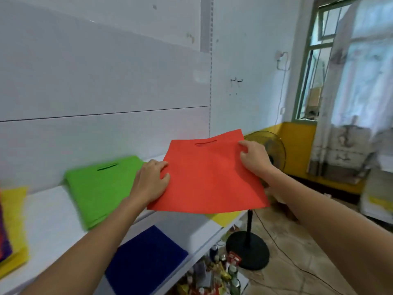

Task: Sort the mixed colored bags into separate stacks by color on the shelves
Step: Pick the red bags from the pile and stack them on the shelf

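Head view showed a red bag [208, 177] held flat in the air over the right end of the upper shelf [49, 213]. The left hand [151, 179] pinched its left edge and the right hand [254, 158] its top right corner, fingers [246, 145] curled on the cloth. It seemed best to keep it taut and level, then lower it squarely, right of the green stack [102, 184]. A yellow bag [225, 218] peeked out below, possibly in the way. A blue stack [146, 258] lay on the lower shelf, and a fan [270, 150] stood close by.
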`<act>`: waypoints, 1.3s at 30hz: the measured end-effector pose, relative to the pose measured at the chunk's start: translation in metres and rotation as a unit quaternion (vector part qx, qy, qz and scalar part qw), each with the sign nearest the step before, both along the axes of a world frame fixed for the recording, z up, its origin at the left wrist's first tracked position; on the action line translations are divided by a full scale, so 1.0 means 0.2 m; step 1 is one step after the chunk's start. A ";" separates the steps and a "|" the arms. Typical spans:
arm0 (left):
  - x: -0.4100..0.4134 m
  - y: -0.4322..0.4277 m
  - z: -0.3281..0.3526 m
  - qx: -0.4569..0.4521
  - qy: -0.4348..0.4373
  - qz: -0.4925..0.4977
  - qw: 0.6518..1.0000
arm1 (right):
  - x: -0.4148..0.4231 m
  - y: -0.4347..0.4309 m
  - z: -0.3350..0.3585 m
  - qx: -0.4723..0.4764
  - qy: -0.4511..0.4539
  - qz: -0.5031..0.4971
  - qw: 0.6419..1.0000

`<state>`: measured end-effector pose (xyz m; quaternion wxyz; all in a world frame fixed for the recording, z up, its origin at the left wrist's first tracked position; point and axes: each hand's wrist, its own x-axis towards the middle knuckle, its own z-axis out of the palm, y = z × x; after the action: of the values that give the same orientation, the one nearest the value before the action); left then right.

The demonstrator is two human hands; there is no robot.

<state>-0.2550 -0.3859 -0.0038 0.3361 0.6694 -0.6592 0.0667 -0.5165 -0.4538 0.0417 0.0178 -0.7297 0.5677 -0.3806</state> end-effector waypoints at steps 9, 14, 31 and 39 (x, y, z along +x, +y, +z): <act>-0.97 -0.53 -0.07 -0.002 0.021 -0.114 0.993 | -1.00 -0.28 -0.07 0.004 -0.003 -0.117 0.993; -1.25 -0.78 -0.14 0.029 0.007 -0.148 0.989 | -1.31 -0.44 -0.16 0.010 -0.002 -0.147 0.989; -1.63 -2.10 -0.06 0.024 0.001 -0.201 0.979 | -1.68 -1.58 -0.04 0.031 0.004 -0.200 0.979; -1.60 -2.50 -0.07 0.020 0.004 -0.142 0.990 | -1.68 -2.17 -0.08 0.037 0.000 -0.137 0.990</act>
<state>-0.5751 -0.8854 -0.0188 0.3316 0.5759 -0.7472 0.0021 -0.8530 -0.8887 0.0248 -0.0077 -0.6439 0.6762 -0.3578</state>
